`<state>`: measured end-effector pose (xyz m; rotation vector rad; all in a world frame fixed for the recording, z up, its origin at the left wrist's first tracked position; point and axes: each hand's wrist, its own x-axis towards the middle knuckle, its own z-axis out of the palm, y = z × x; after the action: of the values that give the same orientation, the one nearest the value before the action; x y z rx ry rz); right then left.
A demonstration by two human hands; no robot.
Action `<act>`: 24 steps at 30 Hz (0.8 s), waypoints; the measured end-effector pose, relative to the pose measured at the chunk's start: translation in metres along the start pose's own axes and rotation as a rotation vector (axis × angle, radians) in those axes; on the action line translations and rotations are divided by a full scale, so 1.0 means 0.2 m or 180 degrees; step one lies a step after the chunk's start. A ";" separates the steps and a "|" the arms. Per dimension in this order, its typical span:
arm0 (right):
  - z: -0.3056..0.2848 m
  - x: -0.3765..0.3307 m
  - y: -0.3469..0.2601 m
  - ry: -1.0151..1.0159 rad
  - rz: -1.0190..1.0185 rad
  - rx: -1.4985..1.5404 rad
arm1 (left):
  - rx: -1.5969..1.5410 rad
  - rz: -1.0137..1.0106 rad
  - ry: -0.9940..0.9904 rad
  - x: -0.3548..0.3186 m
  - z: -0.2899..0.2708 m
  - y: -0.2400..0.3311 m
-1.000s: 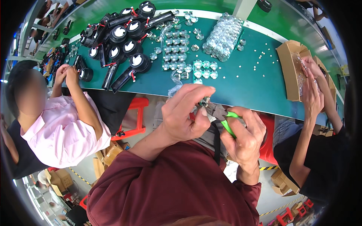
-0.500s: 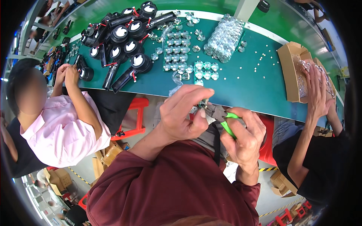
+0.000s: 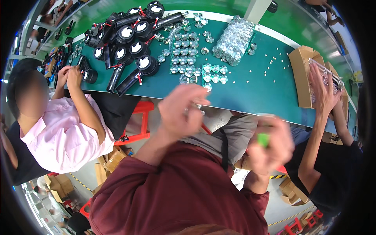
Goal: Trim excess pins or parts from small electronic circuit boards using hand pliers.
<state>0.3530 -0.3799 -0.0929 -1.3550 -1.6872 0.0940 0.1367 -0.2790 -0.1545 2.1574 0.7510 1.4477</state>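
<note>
My left hand (image 3: 182,113), smeared by motion, is pinched at the table's near edge. A small circuit board (image 3: 199,107) shows partly between its fingertips; most of it is hidden. Farther right, and apart from it, my right hand (image 3: 274,147) is closed round green-handled cutters (image 3: 263,140). Only a patch of green shows clearly, as that hand is blurred too. Just beyond my left hand, several round circuit boards (image 3: 214,73) sit joined in a panel, and a larger panel of boards (image 3: 184,53) lies behind it.
Black handheld devices with round heads (image 3: 147,64) are heaped at the left. A bubble-wrapped stack (image 3: 234,40) stands at the back, with small white bits (image 3: 265,73) scattered right of it. Co-workers sit on both sides; the right one's hands (image 3: 325,92) are over a cardboard box (image 3: 299,78).
My hands have parted: the right has moved right with the cutters, away from the board, and the left has shifted slightly left. The right co-worker's hands have lifted a clear strip-like piece.
</note>
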 end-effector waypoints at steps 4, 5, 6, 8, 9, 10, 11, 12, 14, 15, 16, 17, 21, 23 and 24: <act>-0.18 0.07 -0.01 0.1012 0.0333 -0.0596 | -0.1710 -0.1287 0.0248 -0.10 -0.06 -0.02; -0.17 0.09 0.02 0.0886 0.0373 -0.0342 | -0.1687 -0.1266 0.0295 -0.09 -0.06 -0.01; -0.15 0.08 0.07 0.0756 0.0580 -0.0209 | -0.2056 -0.1399 0.0270 -0.08 -0.05 -0.01; -0.09 0.11 0.17 0.0515 0.0647 -0.0375 | -0.2508 -0.1533 0.0091 -0.09 -0.07 -0.04; -0.06 0.11 0.24 0.0407 0.0604 -0.0354 | -0.2494 -0.1525 0.0113 -0.08 -0.08 -0.03; -0.03 0.11 0.30 0.0351 0.0724 -0.0286 | -0.2591 -0.1549 0.0109 -0.08 -0.09 -0.01; 0.00 0.11 0.36 0.0295 0.0867 -0.0230 | -0.2701 -0.1588 0.0088 -0.07 -0.09 0.00; 0.02 0.12 0.42 0.0262 0.0935 -0.0363 | -0.2729 -0.1583 0.0103 -0.08 -0.10 -0.01; 0.07 0.10 0.54 0.0220 0.0945 -0.0647 | -0.2773 -0.1588 0.0129 -0.07 -0.12 -0.01; 0.08 0.09 0.59 0.0194 0.0963 -0.0946 | -0.2829 -0.1590 0.0137 -0.07 -0.13 -0.01; 0.09 0.08 0.64 0.0142 0.0972 -0.1225 | -0.2810 -0.1584 0.0170 -0.07 -0.13 0.00; 0.10 0.07 0.69 0.0123 0.0948 -0.1208 | -0.2831 -0.1615 0.0188 -0.07 -0.14 0.00; 0.16 0.03 0.79 0.0126 0.0786 -0.1977 | -0.2853 -0.1691 0.0184 -0.05 -0.13 0.03; 0.17 0.00 0.80 0.0155 0.0739 -0.2232 | -0.2867 -0.1718 0.0252 -0.04 -0.12 0.04; 0.18 0.00 0.81 0.0142 0.0717 -0.2229 | -0.2799 -0.1719 0.0249 -0.04 -0.12 0.04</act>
<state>0.4453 -0.3012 -0.2047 -2.0395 -1.5828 -0.4342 0.1137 -0.2881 -0.1463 1.1315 0.5131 1.2345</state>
